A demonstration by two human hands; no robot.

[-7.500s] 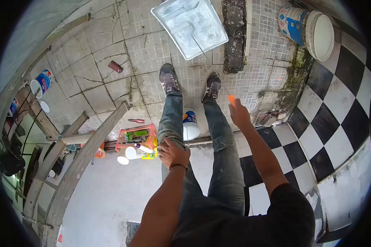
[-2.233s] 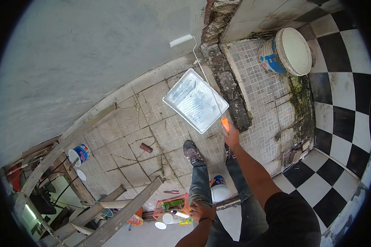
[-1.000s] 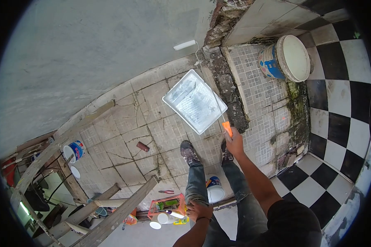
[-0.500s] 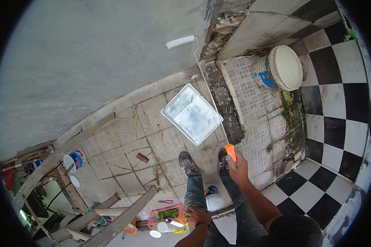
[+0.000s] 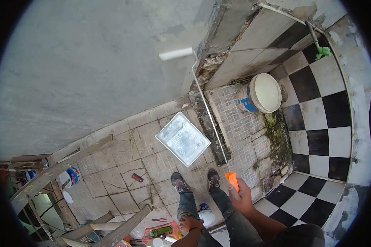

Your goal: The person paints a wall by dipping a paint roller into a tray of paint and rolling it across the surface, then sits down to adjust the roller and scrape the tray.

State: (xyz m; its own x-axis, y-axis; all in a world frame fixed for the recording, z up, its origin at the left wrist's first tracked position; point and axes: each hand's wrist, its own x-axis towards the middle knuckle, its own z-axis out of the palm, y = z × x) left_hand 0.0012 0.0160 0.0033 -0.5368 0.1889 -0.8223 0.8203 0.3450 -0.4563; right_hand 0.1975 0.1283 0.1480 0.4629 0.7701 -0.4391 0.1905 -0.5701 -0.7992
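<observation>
In my right hand (image 5: 241,195) is a long-framed paint roller, its orange handle (image 5: 232,181) gripped in closed fingers. The thin metal rod runs away from me to the white roller sleeve (image 5: 175,54), which is against the grey wall (image 5: 90,74). Below the sleeve, a slightly different-toned patch shows on the wall. My left hand (image 5: 190,224) rests on my left knee, fingers laid over the trouser leg and holding nothing. A white paint tray (image 5: 183,140), streaked with whitish paint, lies on the tiled floor in front of my shoes.
A large bucket (image 5: 266,94) stands at the right. A wooden ladder (image 5: 119,230) occupies the lower left, near a paint tub (image 5: 66,177). By my feet are another tub (image 5: 206,216), a red basket (image 5: 163,231), pliers (image 5: 159,220) and a dark red block (image 5: 137,178).
My view has tilted up, so the floor things appear lower. Relative to the tray and floor edge, the roller sleeve has moved higher on the wall. My left hand stays at my knee.
</observation>
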